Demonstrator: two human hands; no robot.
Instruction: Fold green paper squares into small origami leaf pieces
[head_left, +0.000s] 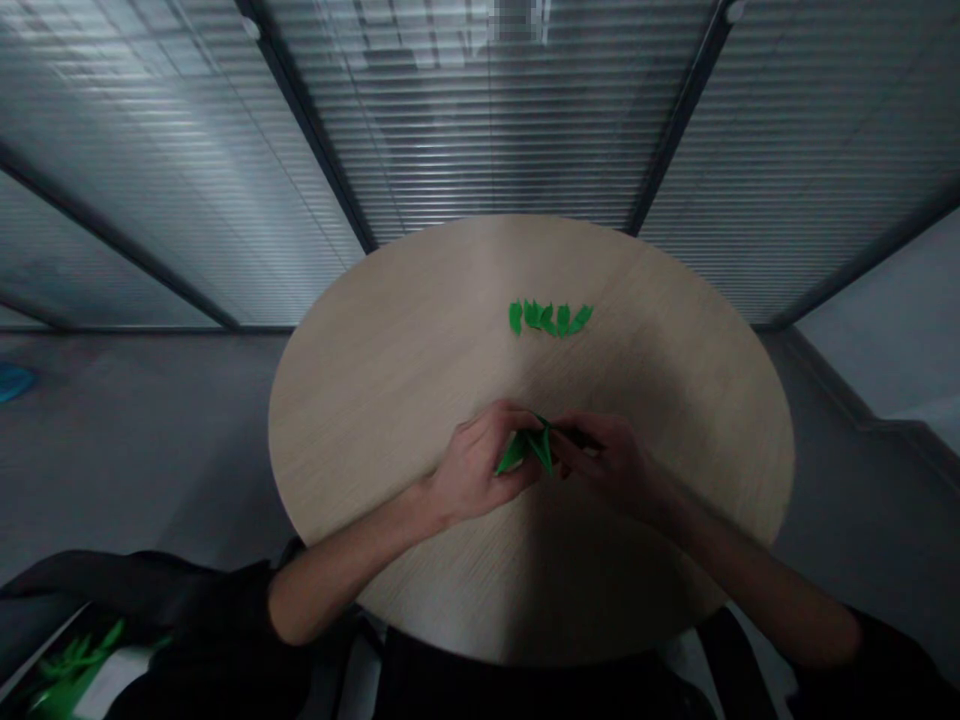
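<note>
Above the near middle of the table, a green piece with pointed, leaf-like flaps (541, 450) is between my two hands. My left hand (484, 462) has its fingers closed around the piece's left side, thumb and fingers curving about it. On the other side my right hand (607, 460) pinches the right edge with its fingertips, partly in shadow. Whether the piece is folded paper or plastic leaf I cannot tell. Farther back, several small green leaf-shaped pieces (562, 320) lie in a short row on the tabletop.
The round wooden table (375, 350) stands close to glass partitions with blinds (487, 150). Green leafy material (79, 655) and a white item (112, 685) sit low at the left. A blue object (13, 381) rests on the floor at far left.
</note>
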